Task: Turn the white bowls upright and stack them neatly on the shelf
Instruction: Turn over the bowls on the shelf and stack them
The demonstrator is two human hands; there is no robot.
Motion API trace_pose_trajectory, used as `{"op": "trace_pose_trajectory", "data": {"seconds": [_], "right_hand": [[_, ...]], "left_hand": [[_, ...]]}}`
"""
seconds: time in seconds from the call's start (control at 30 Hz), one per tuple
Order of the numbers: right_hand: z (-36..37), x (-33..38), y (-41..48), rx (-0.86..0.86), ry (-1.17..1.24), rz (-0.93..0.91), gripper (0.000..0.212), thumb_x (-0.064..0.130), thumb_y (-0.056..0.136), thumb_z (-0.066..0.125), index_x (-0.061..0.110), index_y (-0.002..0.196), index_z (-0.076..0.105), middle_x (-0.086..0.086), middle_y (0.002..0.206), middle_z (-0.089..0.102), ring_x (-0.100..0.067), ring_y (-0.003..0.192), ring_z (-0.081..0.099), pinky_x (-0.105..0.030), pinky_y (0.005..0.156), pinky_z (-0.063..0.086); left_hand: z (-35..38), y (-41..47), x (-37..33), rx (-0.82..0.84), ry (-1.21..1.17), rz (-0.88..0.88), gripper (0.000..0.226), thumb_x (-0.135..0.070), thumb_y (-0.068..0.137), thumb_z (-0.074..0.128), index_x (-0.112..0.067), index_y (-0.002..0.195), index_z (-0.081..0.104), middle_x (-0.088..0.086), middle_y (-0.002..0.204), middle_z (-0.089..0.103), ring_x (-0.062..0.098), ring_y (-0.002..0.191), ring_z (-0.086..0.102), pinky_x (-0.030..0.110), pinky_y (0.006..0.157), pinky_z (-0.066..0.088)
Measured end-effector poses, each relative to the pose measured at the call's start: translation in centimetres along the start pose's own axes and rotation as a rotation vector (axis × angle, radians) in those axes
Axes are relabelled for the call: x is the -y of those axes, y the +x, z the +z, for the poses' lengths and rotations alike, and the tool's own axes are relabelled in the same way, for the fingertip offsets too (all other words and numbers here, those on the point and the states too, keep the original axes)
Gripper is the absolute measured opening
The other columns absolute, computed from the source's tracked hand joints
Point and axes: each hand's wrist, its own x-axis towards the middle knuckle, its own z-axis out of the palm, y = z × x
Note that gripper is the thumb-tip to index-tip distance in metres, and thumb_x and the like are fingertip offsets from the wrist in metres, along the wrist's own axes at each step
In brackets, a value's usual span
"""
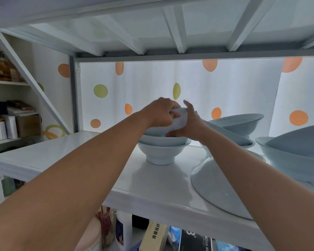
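Both hands hold one white bowl (179, 118) above a stack of upright bowls (162, 151) standing near the middle of the shelf (80, 156). The left hand (161, 113) has its grip closed over the held bowl's near rim; the right hand (190, 124) supports the bowl from its right side and underside, fingers wrapped around it. The held bowl sits just above the top bowl of the stack; contact between them cannot be determined. Toward the shelf's front right edge, one bowl (212, 185) lies upside down. Further bowls (243, 122) rest tilted along the right rear, and a large bowl (288, 160) holding another stands at the right edge.
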Motion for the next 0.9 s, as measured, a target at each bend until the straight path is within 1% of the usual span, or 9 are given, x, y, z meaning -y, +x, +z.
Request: {"op": "trace_pose_trajectory", "data": {"seconds": [0.1, 0.17, 0.23, 0.33, 0.43, 0.53, 0.7, 0.8, 0.9], "right_hand": [[-1.5, 0.1, -1.2, -0.028, -0.025, -0.013, 0.091, 0.039, 0.060, 0.085, 0.018, 0.136, 0.039, -0.008, 0.145, 0.030, -0.032, 0.130, 0.035, -0.037, 0.106, 0.031], [-2.5, 0.3, -2.2, 0.000, -0.120, -0.099, 0.062, 0.034, 0.071, 0.079, 0.007, 0.120, 0.055, -0.008, 0.123, 0.047, -0.023, 0.120, 0.041, -0.031, 0.099, 0.031], [-2.5, 0.3, -2.6, 0.014, -0.153, -0.145, 0.041, 0.031, 0.076, 0.076, 0.002, 0.101, 0.062, -0.008, 0.098, 0.056, -0.021, 0.096, 0.049, -0.031, 0.081, 0.035], [-2.2, -0.7, -2.6, -0.002, -0.196, -0.154, 0.019, 0.008, 0.083, 0.062, 0.004, 0.100, 0.067, -0.014, 0.099, 0.067, -0.030, 0.097, 0.058, -0.037, 0.083, 0.043], [-2.1, -1.4, -2.9, -0.001, -0.201, -0.161, 0.047, -0.009, 0.073, 0.041, 0.014, 0.101, 0.071, -0.013, 0.102, 0.070, -0.030, 0.095, 0.060, -0.035, 0.081, 0.049], [-1.5, -1.6, -2.8, 0.004, -0.221, -0.178, 0.049, -0.011, 0.072, 0.039, 0.014, 0.103, 0.069, -0.014, 0.102, 0.069, -0.029, 0.089, 0.060, -0.035, 0.077, 0.051], [-1.3, -1.1, -3.3, 0.031, -0.303, -0.191, 0.050, -0.009, 0.074, 0.039, 0.011, 0.112, 0.065, -0.015, 0.109, 0.067, -0.031, 0.099, 0.057, -0.037, 0.085, 0.050], [-1.3, -1.2, -3.4, 0.038, -0.319, -0.202, 0.053, -0.007, 0.072, 0.040, 0.011, 0.116, 0.063, -0.012, 0.113, 0.066, -0.030, 0.105, 0.056, -0.030, 0.084, 0.046], [-1.8, -1.5, -3.7, -0.002, -0.323, -0.197, 0.052, -0.005, 0.071, 0.044, 0.010, 0.118, 0.062, -0.012, 0.119, 0.064, -0.029, 0.113, 0.054, -0.024, 0.091, 0.038]], "left_hand": [[0.3, -0.4, -0.4, 0.048, 0.061, 0.020, 0.017, -0.015, 0.089, 0.052, -0.015, 0.098, 0.067, -0.002, 0.077, 0.060, 0.020, 0.077, 0.053, 0.028, 0.066, 0.038], [0.7, -0.9, -0.4, 0.071, 0.100, 0.040, 0.018, -0.014, 0.089, 0.052, -0.018, 0.098, 0.067, -0.006, 0.074, 0.055, 0.018, 0.076, 0.051, 0.027, 0.067, 0.036], [1.0, -1.4, -0.3, 0.090, 0.124, 0.052, 0.018, -0.015, 0.089, 0.050, -0.018, 0.096, 0.066, -0.005, 0.073, 0.056, 0.019, 0.075, 0.052, 0.029, 0.065, 0.037], [1.6, -2.2, -0.2, 0.123, 0.141, 0.051, 0.020, -0.021, 0.093, 0.045, -0.018, 0.100, 0.064, -0.006, 0.071, 0.052, 0.022, 0.077, 0.052, 0.031, 0.066, 0.037], [2.2, -2.9, -0.2, 0.154, 0.176, 0.033, 0.026, -0.029, 0.098, 0.041, -0.019, 0.109, 0.062, 0.001, 0.081, 0.056, 0.023, 0.078, 0.051, 0.031, 0.065, 0.034], [2.7, -3.4, 0.0, 0.125, 0.249, 0.070, 0.031, -0.033, 0.099, 0.035, -0.016, 0.102, 0.061, 0.000, 0.073, 0.052, 0.023, 0.071, 0.051, 0.027, 0.053, 0.028], [3.1, -3.6, 0.6, 0.092, 0.291, 0.102, 0.034, -0.043, 0.098, 0.035, -0.019, 0.093, 0.058, -0.008, 0.061, 0.043, 0.019, 0.064, 0.049, 0.024, 0.050, 0.025], [3.2, -3.5, 0.3, 0.054, 0.367, 0.083, 0.038, -0.046, 0.097, 0.035, -0.018, 0.099, 0.060, -0.002, 0.071, 0.050, 0.022, 0.069, 0.051, 0.029, 0.055, 0.028], [3.9, -3.0, 0.0, -0.137, 0.338, 0.164, 0.037, -0.047, 0.095, 0.040, -0.019, 0.104, 0.062, 0.002, 0.089, 0.064, 0.025, 0.086, 0.060, 0.030, 0.068, 0.036]]}}
